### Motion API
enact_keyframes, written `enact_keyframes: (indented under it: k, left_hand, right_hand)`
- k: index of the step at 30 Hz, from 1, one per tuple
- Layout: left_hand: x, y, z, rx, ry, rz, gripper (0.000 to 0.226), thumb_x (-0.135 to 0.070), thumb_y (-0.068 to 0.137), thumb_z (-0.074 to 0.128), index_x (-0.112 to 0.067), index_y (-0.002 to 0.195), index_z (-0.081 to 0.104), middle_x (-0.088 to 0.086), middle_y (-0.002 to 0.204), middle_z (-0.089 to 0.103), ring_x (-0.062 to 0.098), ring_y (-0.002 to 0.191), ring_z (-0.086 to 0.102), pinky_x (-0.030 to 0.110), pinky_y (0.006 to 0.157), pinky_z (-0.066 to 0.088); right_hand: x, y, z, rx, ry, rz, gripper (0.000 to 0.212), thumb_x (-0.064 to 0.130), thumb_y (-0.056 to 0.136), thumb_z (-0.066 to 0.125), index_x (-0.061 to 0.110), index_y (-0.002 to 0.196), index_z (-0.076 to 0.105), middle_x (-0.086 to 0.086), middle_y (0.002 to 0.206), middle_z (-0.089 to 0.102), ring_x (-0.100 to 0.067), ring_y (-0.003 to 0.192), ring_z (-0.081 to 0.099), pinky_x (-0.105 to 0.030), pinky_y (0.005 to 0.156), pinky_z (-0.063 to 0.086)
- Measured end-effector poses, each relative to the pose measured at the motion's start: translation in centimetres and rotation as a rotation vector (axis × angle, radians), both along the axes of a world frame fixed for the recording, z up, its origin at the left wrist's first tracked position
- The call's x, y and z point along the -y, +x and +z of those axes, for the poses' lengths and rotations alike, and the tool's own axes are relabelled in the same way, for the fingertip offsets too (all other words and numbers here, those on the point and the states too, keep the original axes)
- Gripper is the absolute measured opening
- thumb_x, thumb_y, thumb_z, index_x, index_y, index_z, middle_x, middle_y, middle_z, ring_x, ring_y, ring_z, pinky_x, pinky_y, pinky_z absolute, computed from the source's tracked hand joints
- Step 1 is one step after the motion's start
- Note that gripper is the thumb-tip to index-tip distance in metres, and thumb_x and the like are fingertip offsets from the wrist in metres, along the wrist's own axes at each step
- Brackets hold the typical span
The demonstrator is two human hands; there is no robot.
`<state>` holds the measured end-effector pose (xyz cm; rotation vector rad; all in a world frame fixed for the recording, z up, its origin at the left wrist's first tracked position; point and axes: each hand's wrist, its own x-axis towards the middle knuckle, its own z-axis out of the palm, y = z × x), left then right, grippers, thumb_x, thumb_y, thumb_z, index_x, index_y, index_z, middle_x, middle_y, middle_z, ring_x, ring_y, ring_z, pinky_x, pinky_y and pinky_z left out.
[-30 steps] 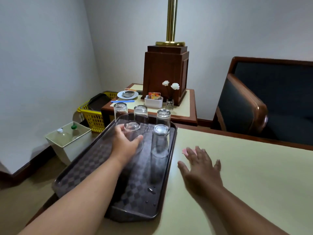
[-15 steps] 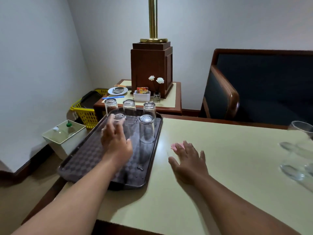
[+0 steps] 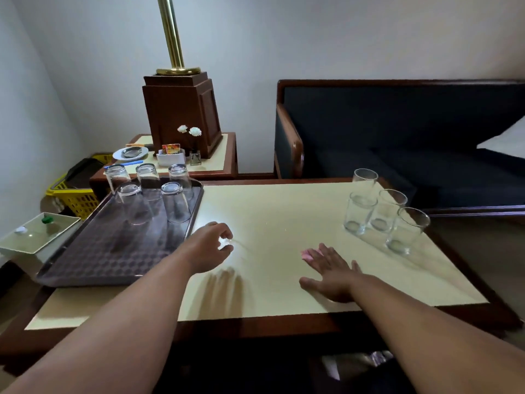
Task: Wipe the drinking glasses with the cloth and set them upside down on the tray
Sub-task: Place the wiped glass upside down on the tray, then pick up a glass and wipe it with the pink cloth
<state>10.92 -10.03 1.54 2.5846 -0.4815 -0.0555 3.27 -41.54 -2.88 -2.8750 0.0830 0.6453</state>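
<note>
Cream tabletop [image 3: 270,211]: left hand [image 3: 211,245] loosely curled, empty; right hand [image 3: 331,273] flat on pink cloth [image 3: 308,255]. Risk: upright glasses [image 3: 386,210] clustered at far-right edge; careless reach topples one.

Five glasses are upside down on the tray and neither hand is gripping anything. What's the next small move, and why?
Probably reach the left hand across to the nearest upright glass. It is one of four standing mouth-up at the right side of the table, not yet on the tray. The left hand holds nothing, and the right hand lies flat on the pink cloth, ready to take it up.
</note>
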Motion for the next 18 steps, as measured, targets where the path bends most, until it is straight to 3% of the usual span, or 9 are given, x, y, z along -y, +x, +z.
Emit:
enact_keyframes:
  k: [4,7,9,13,16,18]
  left_hand:
    - [5.7,1.1,-1.2,-0.030,-0.017,-0.093,0.016,-0.029,0.093,0.064,-0.028,0.108,0.058,-0.011,0.110,0.054,0.008,0.094,0.060,0.023,0.075,0.043]
    - [10.7,2.6,-2.1,-0.034,-0.047,-0.181,0.018,-0.028,0.092,0.065,-0.034,0.105,0.053,-0.012,0.112,0.055,0.006,0.094,0.060,0.019,0.073,0.043]
    - [14.2,3.9,-2.5,-0.048,-0.102,-0.200,0.022,-0.028,0.091,0.067,-0.033,0.108,0.055,-0.012,0.114,0.056,0.004,0.094,0.061,0.023,0.077,0.049]
    - [22.1,6.0,-2.6,-0.102,-0.258,-0.193,0.045,-0.031,0.085,0.075,-0.026,0.123,0.053,-0.008,0.116,0.060,0.009,0.092,0.064,0.029,0.081,0.054]
    - [27.1,6.9,-2.0,-0.182,-0.314,-0.213,0.082,-0.039,0.074,0.085,-0.026,0.141,0.039,-0.009,0.124,0.057,0.013,0.102,0.062,0.032,0.088,0.054]
    - [29.9,7.5,-1.9,-0.240,-0.341,-0.229,0.101,-0.041,0.067,0.089,-0.025,0.148,0.030,-0.008,0.131,0.054,0.015,0.115,0.057,0.035,0.098,0.051]
  right_hand:
    - [5.0,-0.5,0.9,-0.088,-0.013,0.012,0.092,0.082,0.084,0.033,0.044,0.151,-0.018,0.013,0.155,-0.038,-0.011,0.145,-0.031,-0.055,0.117,-0.010]
    - [8.3,-0.9,1.0,-0.086,-0.022,-0.086,0.093,0.080,0.085,0.032,0.042,0.151,-0.021,0.010,0.153,-0.040,-0.014,0.145,-0.031,-0.056,0.117,-0.009]
    - [9.5,-1.3,0.9,-0.073,-0.027,-0.146,0.093,0.079,0.087,0.030,0.037,0.150,-0.024,0.006,0.154,-0.041,-0.016,0.146,-0.029,-0.055,0.119,-0.008]
    - [10.4,-2.1,1.1,-0.026,-0.021,-0.204,0.091,0.075,0.091,0.027,0.027,0.154,-0.020,0.003,0.158,-0.033,-0.017,0.149,-0.022,-0.053,0.118,-0.008]
    - [11.1,-2.2,1.9,0.066,-0.073,-0.210,0.074,0.060,0.097,0.033,0.024,0.158,0.010,-0.003,0.166,0.000,-0.022,0.153,-0.002,-0.049,0.121,0.004]
    - [12.0,-1.9,2.1,0.167,-0.110,-0.217,0.041,0.045,0.098,0.038,0.032,0.136,0.048,-0.004,0.145,0.046,-0.026,0.139,0.036,-0.040,0.112,0.032]
